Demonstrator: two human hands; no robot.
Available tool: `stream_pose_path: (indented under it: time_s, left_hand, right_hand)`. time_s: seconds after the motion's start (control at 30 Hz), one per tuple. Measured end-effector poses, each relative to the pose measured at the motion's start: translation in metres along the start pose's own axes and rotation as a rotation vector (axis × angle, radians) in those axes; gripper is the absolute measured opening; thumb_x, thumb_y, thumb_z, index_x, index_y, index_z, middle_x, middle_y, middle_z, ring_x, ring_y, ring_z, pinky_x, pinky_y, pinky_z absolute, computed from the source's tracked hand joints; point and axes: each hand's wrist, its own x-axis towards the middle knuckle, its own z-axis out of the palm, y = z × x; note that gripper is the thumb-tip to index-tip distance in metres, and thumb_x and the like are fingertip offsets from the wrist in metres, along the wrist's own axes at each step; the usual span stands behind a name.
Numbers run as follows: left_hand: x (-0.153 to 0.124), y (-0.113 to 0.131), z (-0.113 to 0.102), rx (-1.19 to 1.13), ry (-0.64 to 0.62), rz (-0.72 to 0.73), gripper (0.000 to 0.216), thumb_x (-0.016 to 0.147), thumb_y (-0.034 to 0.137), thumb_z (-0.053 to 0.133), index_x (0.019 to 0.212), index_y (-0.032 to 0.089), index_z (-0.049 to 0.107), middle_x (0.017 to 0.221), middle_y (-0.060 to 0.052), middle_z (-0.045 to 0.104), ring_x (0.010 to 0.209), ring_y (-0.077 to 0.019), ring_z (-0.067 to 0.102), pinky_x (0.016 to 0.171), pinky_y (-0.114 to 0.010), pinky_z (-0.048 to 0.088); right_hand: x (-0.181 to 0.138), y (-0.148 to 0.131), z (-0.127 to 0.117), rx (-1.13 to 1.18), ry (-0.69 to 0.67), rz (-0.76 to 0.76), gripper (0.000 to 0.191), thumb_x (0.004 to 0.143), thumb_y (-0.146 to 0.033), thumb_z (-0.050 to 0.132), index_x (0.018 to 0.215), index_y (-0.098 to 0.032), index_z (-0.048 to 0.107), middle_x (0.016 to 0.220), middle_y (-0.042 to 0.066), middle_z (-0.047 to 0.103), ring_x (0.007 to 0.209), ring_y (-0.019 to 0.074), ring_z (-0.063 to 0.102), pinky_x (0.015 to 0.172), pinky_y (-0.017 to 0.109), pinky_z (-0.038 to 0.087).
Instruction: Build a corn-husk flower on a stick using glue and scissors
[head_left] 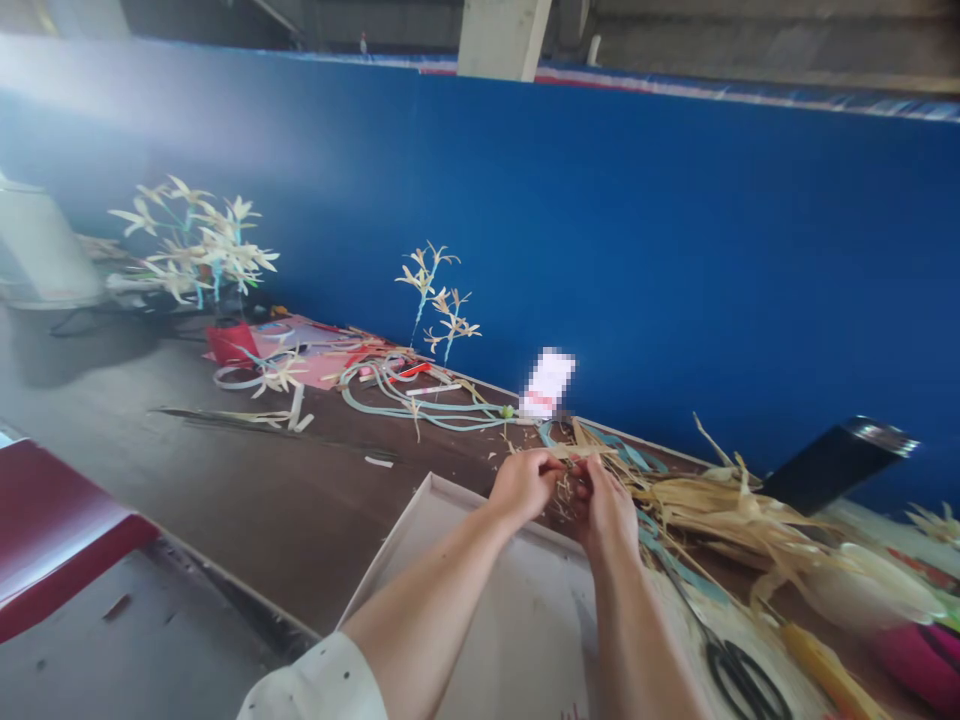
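My left hand and my right hand meet above the far rim of a shallow white tray. Fingers of both are pinched together on something small between them, too tiny to make out. Pale scraps show just below the fingertips. Close to the right hand lies a heap of dried husks, straw-coloured and long. Light-blue tape strips run beside the right wrist. Further right, partly cut off by the lower edge, are the black handles of a pair of scissors.
Husk-like flowers on wrapped stems stand as a bunch at left and a smaller spray mid-back. Coiled blue cord, a blurred bright panel and a black cylinder line the table's back. A blue wall rises behind.
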Motion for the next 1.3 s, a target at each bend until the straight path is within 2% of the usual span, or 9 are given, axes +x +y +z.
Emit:
stream_pose_path:
  time_s: [0.17,0.33,0.67,0.87,1.3]
  left_hand:
    - [0.0014,-0.0014,0.0008,-0.045,-0.021,-0.043,0.018,0.079,0.03,0.057,0.085,0.021,0.072,0.086,0.0,0.072,0.083,-0.0149,0.065,0.073,-0.022,0.045]
    - [0.0019,-0.0016,0.0003,-0.063,-0.032,-0.051,0.019,0.078,0.032,0.058,0.085,0.019,0.072,0.085,-0.001,0.072,0.082,-0.0154,0.065,0.072,-0.022,0.045]
    - [-0.0003,0.0023,-0.0025,-0.029,-0.05,-0.062,0.018,0.078,0.032,0.058,0.082,0.02,0.071,0.081,0.0,0.072,0.077,-0.014,0.063,0.068,-0.021,0.043]
    - [-0.0015,0.0041,-0.0047,0.019,-0.044,-0.061,0.02,0.078,0.034,0.058,0.082,0.019,0.071,0.08,-0.001,0.071,0.074,-0.0145,0.062,0.066,-0.021,0.042]
    - [-0.0009,0.0027,-0.003,0.031,-0.055,-0.05,0.019,0.078,0.033,0.058,0.082,0.019,0.071,0.081,-0.001,0.072,0.075,-0.0142,0.063,0.066,-0.021,0.042]
  right_hand:
    - [-0.0019,-0.0014,-0.0008,0.038,-0.006,-0.024,0.042,0.055,-0.045,0.078,0.081,-0.014,0.068,0.059,-0.004,0.054,0.039,0.0036,0.032,0.033,0.019,0.019]
    - [-0.004,-0.0013,-0.0004,0.016,-0.036,-0.025,0.041,0.055,-0.042,0.078,0.084,-0.015,0.069,0.048,-0.007,0.042,0.039,0.0047,0.029,0.035,0.019,0.02]
    - [-0.0047,-0.0019,0.0013,0.01,-0.019,-0.046,0.043,0.052,-0.042,0.081,0.081,-0.013,0.068,0.057,-0.003,0.054,0.044,0.0048,0.037,0.035,0.015,0.024]
    - [-0.0066,-0.0035,0.0025,-0.009,-0.039,-0.062,0.045,0.051,-0.045,0.081,0.08,-0.014,0.067,0.06,-0.002,0.055,0.044,0.0049,0.038,0.035,0.016,0.025]
    - [-0.006,-0.0025,0.0014,-0.019,-0.054,-0.062,0.04,0.054,-0.041,0.078,0.082,-0.015,0.068,0.059,-0.002,0.055,0.045,0.0065,0.038,0.037,0.019,0.024]
